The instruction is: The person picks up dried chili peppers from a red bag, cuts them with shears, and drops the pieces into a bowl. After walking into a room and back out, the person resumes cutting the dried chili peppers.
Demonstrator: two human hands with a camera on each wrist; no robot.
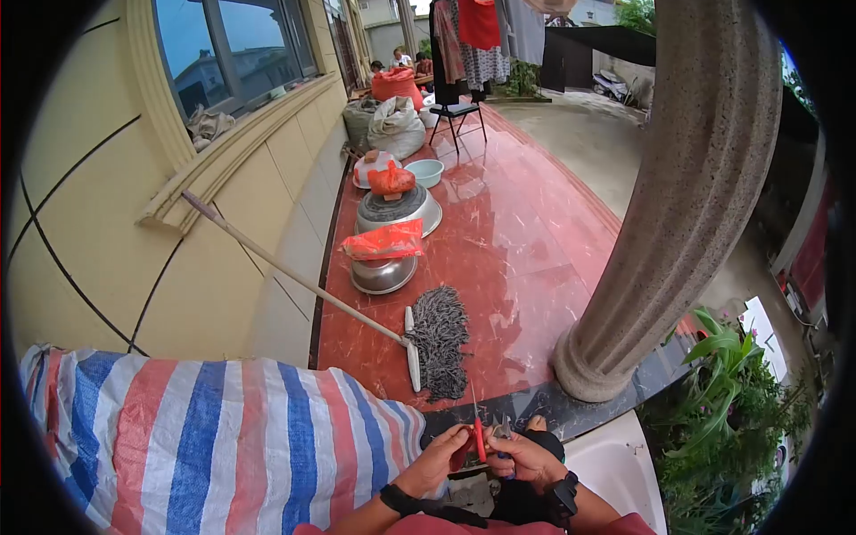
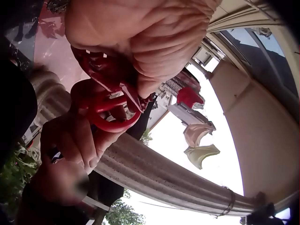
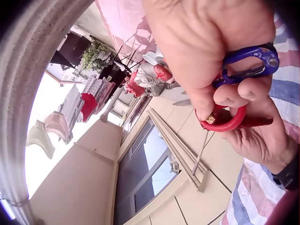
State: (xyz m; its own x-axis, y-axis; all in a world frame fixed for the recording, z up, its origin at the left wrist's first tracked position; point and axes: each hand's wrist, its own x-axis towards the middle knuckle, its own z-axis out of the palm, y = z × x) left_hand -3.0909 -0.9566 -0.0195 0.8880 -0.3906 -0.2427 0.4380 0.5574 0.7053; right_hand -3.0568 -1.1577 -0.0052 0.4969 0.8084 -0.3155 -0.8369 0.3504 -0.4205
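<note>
Low in the head view, my left hand (image 1: 441,462) pinches a dark red piece (image 1: 460,456) beside a bright red loop (image 1: 481,442). To its right, my right hand (image 1: 528,458) has its fingers curled round a blue-handled tool (image 1: 505,456) with grey metal at its top. The right wrist view shows the tool's blue handle (image 3: 251,62) against my right palm, and a small yellowish bit (image 3: 210,120) at a fingertip by the red loop (image 3: 230,125). In the left wrist view my left hand (image 2: 140,35) covers part of the dark red piece (image 2: 101,70).
A striped sack (image 1: 241,437) lies at the left. Ahead are a mop (image 1: 439,343), metal basins (image 1: 383,275) and sacks (image 1: 395,129) on the red floor. A stone column (image 1: 682,187), a white basin (image 1: 624,464) and plants (image 1: 731,401) stand at the right.
</note>
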